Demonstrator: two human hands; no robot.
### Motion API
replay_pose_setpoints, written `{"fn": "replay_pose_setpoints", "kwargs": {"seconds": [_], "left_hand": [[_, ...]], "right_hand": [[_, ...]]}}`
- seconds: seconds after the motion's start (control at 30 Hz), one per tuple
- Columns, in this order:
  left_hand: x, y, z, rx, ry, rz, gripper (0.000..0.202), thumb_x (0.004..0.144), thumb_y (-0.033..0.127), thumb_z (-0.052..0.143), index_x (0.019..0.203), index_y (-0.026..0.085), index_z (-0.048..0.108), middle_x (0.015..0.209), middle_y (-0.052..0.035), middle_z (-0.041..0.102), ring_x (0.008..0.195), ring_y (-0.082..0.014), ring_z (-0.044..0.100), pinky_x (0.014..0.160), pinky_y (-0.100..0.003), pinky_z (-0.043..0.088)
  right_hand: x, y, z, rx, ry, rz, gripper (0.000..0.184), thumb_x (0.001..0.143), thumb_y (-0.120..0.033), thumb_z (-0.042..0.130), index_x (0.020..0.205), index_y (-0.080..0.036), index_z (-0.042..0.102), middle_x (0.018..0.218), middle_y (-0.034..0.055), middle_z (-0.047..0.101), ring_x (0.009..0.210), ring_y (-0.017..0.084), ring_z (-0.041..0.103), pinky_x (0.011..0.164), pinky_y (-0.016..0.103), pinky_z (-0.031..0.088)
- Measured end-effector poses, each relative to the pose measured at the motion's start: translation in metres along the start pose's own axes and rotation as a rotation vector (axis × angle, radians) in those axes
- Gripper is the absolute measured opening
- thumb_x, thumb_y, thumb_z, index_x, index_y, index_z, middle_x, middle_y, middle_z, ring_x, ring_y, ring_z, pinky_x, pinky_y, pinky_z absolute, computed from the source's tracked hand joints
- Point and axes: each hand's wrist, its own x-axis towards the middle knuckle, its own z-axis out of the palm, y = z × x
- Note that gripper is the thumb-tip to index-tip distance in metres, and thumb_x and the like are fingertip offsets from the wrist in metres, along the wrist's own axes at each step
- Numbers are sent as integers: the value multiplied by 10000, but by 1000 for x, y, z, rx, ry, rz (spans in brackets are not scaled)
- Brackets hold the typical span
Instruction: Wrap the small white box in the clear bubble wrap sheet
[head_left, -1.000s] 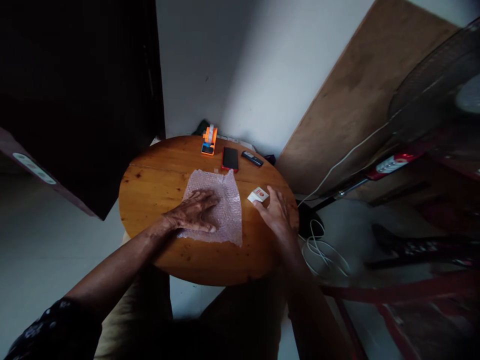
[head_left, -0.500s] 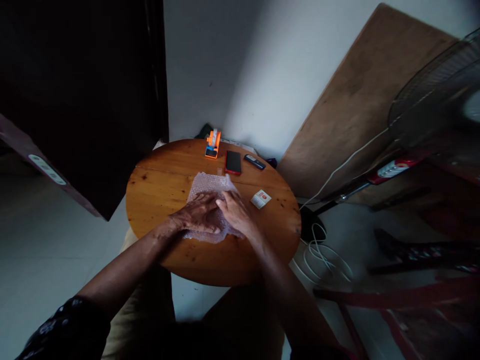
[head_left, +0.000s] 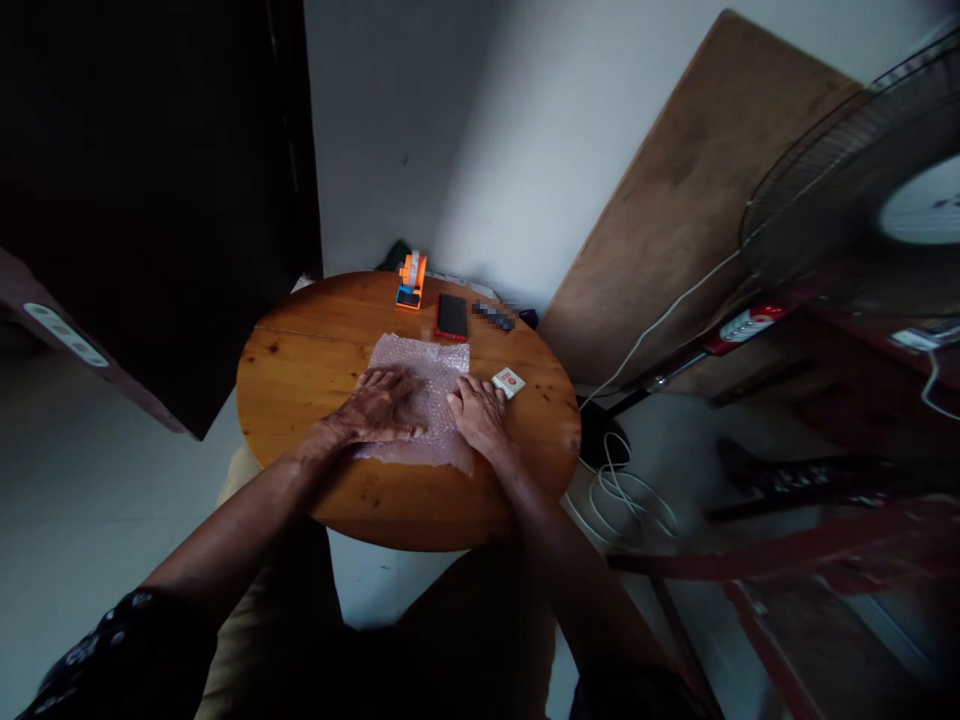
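A sheet of pinkish bubble wrap (head_left: 431, 375) lies flat on the round wooden table (head_left: 300, 370). My left hand (head_left: 379, 408) rests palm down on the sheet's left half, fingers spread. My right hand (head_left: 480, 415) presses flat on the sheet's right edge, fingers stretched out. A small white box with a red mark (head_left: 508, 381) sits on the table just right of my right hand, not touched.
At the table's far edge stand an orange tape dispenser (head_left: 411, 281), a dark phone in a red case (head_left: 452, 316) and a small dark device (head_left: 493, 317). A wooden board (head_left: 675, 200) leans on the wall. A fan (head_left: 862, 190) and white cables (head_left: 626, 500) are at the right.
My right hand left the small white box, went to the bubble wrap beside my left hand, then slid right along it. The sheet, bunched half a second ago, now lies spread flat.
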Motion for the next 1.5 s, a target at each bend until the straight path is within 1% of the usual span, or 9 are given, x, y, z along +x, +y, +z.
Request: {"fn": "replay_pose_setpoints", "kwargs": {"seconds": [0.23,0.53,0.7,0.8,1.0,1.17,1.27,1.37,1.5], "left_hand": [[1,-6,3,72,-35,-77,955,765,782,549,1512,207,397,1596,-137,341,1480,-363,246,1213,-517,178],[1,-3,-5,101,-105,-129,948,800,765,521,1525,177,354,1615,-166,293,1505,-381,179,1208,-555,144],[-4,10,-12,166,-132,-98,732,890,642,500,1472,202,433,1569,-205,359,1465,-425,262,1152,-653,192],[-5,28,-16,191,-127,1,646,937,559,463,1463,185,444,1581,-212,333,1469,-417,265,1157,-641,202],[30,53,-10,102,-78,3,571,965,311,398,1516,170,345,1589,-175,340,1480,-331,294,1182,-534,267],[84,43,1,106,-93,24,553,903,199,427,1454,150,436,1577,-129,384,1476,-242,315,1204,-424,268],[104,37,7,118,-100,41,513,920,217,403,1425,170,475,1554,-114,424,1468,-232,330,1210,-433,255],[105,31,9,127,-106,40,517,955,245,356,1458,161,439,1559,-139,407,1465,-258,339,1205,-476,251],[77,23,8,131,-112,34,535,999,395,321,1488,196,409,1603,-153,325,1491,-310,272,1185,-573,232]], "right_hand": [[19,0,0,-13,-46,-57,369,995,-329,409,1248,-157,616,1321,131,624,1168,266,555,977,371,387],[11,-3,6,75,46,-31,409,1016,-298,330,1299,-127,571,1420,135,558,1203,268,539,1000,393,370],[12,-2,7,106,55,-28,385,1012,-306,360,1279,-135,577,1412,137,561,1215,276,527,1004,404,360],[13,0,10,123,72,-42,368,1004,-292,377,1268,-135,580,1389,144,572,1210,279,522,997,408,358],[12,4,16,135,95,-63,365,984,-180,335,1232,-136,599,1269,152,620,1145,268,544,970,396,357],[14,4,19,148,84,-53,367,966,-187,361,1224,-122,613,1240,166,625,1150,275,538,990,399,357],[12,2,18,163,90,-59,399,954,-189,383,1292,-103,577,1296,173,605,1178,277,526,1015,401,356],[10,0,15,192,112,-57,417,974,-223,366,1332,-109,545,1382,170,558,1200,284,514,1030,419,355],[11,2,15,213,96,-54,379,987,-257,374,1292,-138,563,1373,166,561,1207,283,504,1022,422,364]]}}
